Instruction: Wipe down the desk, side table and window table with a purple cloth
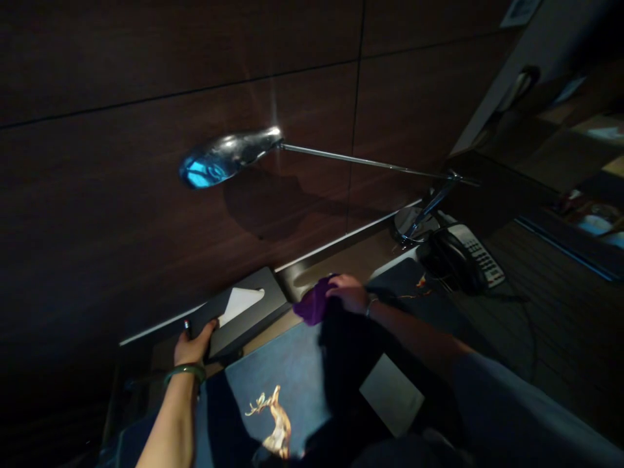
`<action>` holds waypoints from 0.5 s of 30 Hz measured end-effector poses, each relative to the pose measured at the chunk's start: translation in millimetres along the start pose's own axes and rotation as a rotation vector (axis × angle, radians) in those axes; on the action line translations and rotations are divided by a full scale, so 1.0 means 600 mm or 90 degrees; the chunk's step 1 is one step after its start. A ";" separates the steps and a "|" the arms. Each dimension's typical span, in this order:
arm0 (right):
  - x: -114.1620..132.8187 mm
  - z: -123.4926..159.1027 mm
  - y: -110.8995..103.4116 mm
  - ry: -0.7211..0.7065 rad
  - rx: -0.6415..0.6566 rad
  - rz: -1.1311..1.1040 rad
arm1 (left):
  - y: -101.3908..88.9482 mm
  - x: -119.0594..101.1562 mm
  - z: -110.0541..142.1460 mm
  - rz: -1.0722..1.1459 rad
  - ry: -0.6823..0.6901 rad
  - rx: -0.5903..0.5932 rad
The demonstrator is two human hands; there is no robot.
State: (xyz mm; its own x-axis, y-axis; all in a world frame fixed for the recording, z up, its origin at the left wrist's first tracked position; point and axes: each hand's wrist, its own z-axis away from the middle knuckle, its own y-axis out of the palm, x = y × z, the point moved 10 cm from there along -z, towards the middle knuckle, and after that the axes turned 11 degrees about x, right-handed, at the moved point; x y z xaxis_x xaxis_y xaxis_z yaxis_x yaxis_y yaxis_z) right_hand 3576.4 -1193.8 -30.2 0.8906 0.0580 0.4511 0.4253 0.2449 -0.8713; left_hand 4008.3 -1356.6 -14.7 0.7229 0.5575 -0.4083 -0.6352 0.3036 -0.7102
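My right hand (348, 294) is closed on a crumpled purple cloth (312, 305) above the back of the desk. My left hand (194, 346), with a green bangle at its wrist, grips the near left end of a dark grey tissue box (251, 328). A white tissue (240, 302) sticks out of the box's slot. A small dark object with a shiny tip (187, 326) shows beside my left fingers; I cannot tell whether it is held. Below the hands lies a dark blue desk mat (273, 364) with a golden deer figure on it.
A chrome desk lamp (234, 156) reaches across from its round base at the right. A desk phone (463, 260) stands by that base. A pale square card (392, 394) lies on the mat. Dark wood panelling (146, 195) rises behind the desk.
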 end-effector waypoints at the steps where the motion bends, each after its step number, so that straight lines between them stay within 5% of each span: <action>1: -0.084 0.037 -0.043 0.076 -0.033 0.000 | 0.024 -0.020 0.010 -0.002 0.023 0.003; 4: -0.274 0.158 -0.123 0.256 -0.109 0.003 | 0.105 -0.098 0.049 0.006 0.088 0.023; 6: -0.320 0.227 -0.121 0.307 -0.120 0.006 | 0.151 -0.154 0.081 0.007 0.118 0.034; 8: -0.312 0.287 -0.087 0.299 -0.107 0.013 | 0.177 -0.192 0.118 0.003 0.135 0.019; 10: -0.279 0.351 -0.044 0.255 -0.087 0.030 | 0.191 -0.192 0.167 -0.004 0.128 -0.021; 13: -0.233 0.453 0.006 0.189 -0.054 0.060 | 0.231 -0.118 0.283 -0.023 0.110 -0.052; 15: -0.214 0.508 0.025 0.155 -0.037 0.067 | 0.295 -0.046 0.386 -0.038 0.125 -0.008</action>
State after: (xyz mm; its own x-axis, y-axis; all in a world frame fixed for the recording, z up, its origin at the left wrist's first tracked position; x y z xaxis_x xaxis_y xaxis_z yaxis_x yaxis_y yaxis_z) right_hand 3419.4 -902.4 -42.3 0.9399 -0.1553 0.3040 0.3308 0.1941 -0.9235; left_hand 3813.0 -1139.7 3.8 0.7986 0.3772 -0.4689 -0.5878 0.3215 -0.7424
